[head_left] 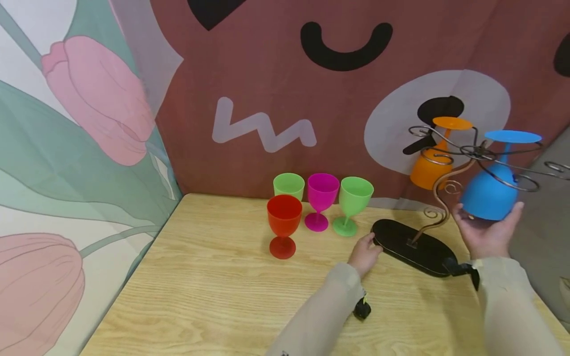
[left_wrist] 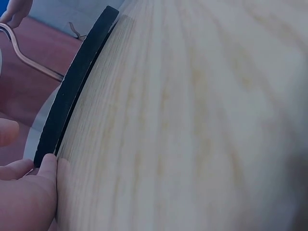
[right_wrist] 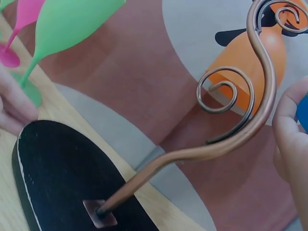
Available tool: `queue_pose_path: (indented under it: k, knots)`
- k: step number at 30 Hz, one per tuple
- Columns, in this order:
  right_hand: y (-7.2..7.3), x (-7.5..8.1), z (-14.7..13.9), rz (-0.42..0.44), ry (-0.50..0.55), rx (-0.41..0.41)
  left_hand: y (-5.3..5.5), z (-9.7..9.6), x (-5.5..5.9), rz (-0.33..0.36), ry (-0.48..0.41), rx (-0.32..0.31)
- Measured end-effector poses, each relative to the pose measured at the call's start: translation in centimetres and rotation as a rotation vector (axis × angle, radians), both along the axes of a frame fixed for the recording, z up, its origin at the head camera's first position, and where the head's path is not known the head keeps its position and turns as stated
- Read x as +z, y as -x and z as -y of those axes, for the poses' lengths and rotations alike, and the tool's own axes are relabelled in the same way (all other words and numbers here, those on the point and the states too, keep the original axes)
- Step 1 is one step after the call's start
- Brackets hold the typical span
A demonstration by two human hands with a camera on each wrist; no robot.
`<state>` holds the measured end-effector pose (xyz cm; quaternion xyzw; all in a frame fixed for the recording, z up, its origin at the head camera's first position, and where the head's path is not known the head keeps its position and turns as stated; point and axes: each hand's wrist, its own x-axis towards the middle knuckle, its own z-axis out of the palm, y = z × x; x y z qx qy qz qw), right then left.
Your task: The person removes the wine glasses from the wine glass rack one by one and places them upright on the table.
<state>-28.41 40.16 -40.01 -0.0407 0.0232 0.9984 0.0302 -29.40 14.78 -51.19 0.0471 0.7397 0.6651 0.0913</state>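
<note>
A blue plastic goblet [head_left: 490, 193] hangs upside down, its foot at the wire loops of a bronze-coloured glass rack [head_left: 441, 198]. My right hand [head_left: 487, 237] holds the goblet's bowl from below, thumb and fingers on either side of it. An orange goblet [head_left: 429, 170] hangs inverted from the rack's left loops. At the left end of the rack's black oval base [head_left: 414, 242], my left hand [head_left: 365, 254] grips the edge. The left wrist view shows the thumb and fingers [left_wrist: 47, 168] right at that edge. In the right wrist view the curved stem [right_wrist: 192, 153] rises from the base.
Left of the rack, a red goblet [head_left: 284, 217] stands upright on the wooden table [head_left: 213, 287]. Behind it are a magenta goblet [head_left: 322, 193] and two green goblets [head_left: 355, 195]. A printed cloth [head_left: 249, 64] hangs behind the table.
</note>
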Motion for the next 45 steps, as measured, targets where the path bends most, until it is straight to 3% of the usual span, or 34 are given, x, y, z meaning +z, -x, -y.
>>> queue_pose_path:
  k: [7,12,18,26,29,34,45]
  knots:
    - [-0.4,-0.2,-0.3,0.024,-0.096,0.006,0.3,0.1,-0.2,-0.01,0.011,0.001]
    - [-0.5,-0.1,-0.5,0.018,-0.109,0.006,0.4,0.0,-0.4,-0.012,0.0,-0.002]
    - [-0.1,1.4,-0.8,0.028,-0.129,-0.052,0.5,0.2,-0.4,-0.015,0.004,-0.012]
    - [0.6,3.5,-1.7,0.041,-0.347,-0.098,0.4,0.2,-0.1,-0.029,0.025,-0.012]
    - [0.6,3.9,-1.9,0.051,-0.38,-0.099,0.4,0.3,0.0,-0.025,0.029,-0.008]
    - [0.4,4.2,-2.2,0.084,-0.387,-0.098,0.1,0.3,0.3,-0.022,0.028,-0.008]
    - [-0.7,3.4,-3.1,0.1,-0.266,-0.11,-0.3,0.4,0.4,-0.023,0.028,-0.029]
